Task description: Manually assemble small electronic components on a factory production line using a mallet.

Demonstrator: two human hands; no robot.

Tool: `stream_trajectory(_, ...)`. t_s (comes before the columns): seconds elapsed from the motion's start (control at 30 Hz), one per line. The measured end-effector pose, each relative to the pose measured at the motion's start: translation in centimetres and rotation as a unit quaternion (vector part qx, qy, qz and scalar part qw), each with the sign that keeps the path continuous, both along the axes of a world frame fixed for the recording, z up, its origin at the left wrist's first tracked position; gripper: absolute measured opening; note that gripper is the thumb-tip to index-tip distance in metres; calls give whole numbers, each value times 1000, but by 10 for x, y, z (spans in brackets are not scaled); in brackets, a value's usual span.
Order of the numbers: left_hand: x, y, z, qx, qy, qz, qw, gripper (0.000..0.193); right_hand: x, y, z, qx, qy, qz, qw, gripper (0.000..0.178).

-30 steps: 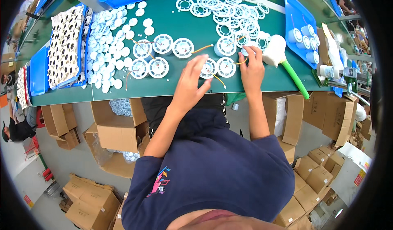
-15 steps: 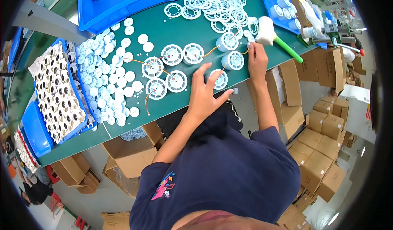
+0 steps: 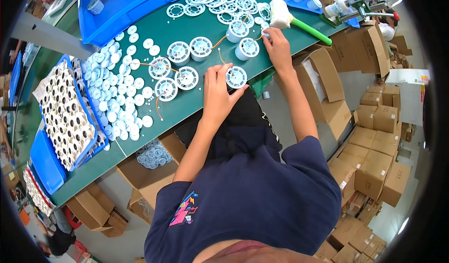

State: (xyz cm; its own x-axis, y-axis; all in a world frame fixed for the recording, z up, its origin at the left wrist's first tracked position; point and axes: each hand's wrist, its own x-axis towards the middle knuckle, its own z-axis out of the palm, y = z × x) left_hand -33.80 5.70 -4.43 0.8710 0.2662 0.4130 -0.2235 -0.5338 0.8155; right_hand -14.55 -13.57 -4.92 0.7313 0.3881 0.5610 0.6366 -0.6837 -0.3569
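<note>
My left hand (image 3: 216, 93) is closed around a round white slotted motor housing (image 3: 236, 77) near the table's front edge, thumb on one side and fingers on the other. A thin orange wire rises from beside its fingertips. Farther right, the fingertips of my right hand (image 3: 278, 51) pinch a small pale disc (image 3: 266, 33). Close to it stand two more cup-shaped housings (image 3: 247, 49) with orange wires. Several similar housings (image 3: 178, 52) sit in a cluster left of centre, some joined by wires.
Loose small discs (image 3: 117, 94) cover the left of the green table (image 3: 154, 108). Slotted rings (image 3: 224, 3) are piled at the back. A white-headed mallet (image 3: 308, 30) lies at right, near a clamp fixture (image 3: 355, 11). Blue trays (image 3: 112, 26) and cartons (image 3: 322, 92) surround the table.
My left hand has gone from spread fingers to a grip around the nearest housing. That housing's wire now points up and left. My right hand stays by the small discs; the view has shifted.
</note>
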Motion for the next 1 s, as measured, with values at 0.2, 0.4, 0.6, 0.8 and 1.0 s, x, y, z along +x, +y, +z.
stream_trajectory(0.2, -5, -5, -5, 18, 16, 53, 998, 65, -91, 31, 59, 130, 60, 65, 988, 27)
stream_trajectory(0.4, 0, -11, -8, 43, 15, 76, 996, 62, -122, 46, 43, 68, 62, 213, 973, 23)
stream_trajectory(0.6, -1, -13, 0, 56, 25, 111, 992, 62, -14, 29, 54, 95, 105, 131, 981, 17)
stream_trajectory(0.8, 2, -16, -2, 75, 37, 121, 989, 64, 49, 36, 17, -88, 9, 181, 980, 17)
stream_trajectory(1.0, -1, -16, -3, 67, 33, 116, 990, 65, 30, 20, 36, 169, 111, 62, 977, 12)
